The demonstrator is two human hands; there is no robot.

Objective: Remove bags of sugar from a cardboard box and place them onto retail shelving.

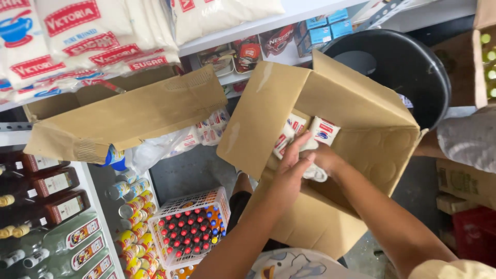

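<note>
Mid-frame, both hands are inside the open box [330,139]: the left hand [289,173] and right hand [323,157] clasp white packets [323,130]. More packets remain there; none are out yet.

Both hands are inside the open cardboard box [356,139]: the left hand [289,168] and right hand [323,157] close together around white sachets [305,135]. Left of the box sits a white basket [212,199] of small bottles; behind the box, a black bucket [408,72].
</note>
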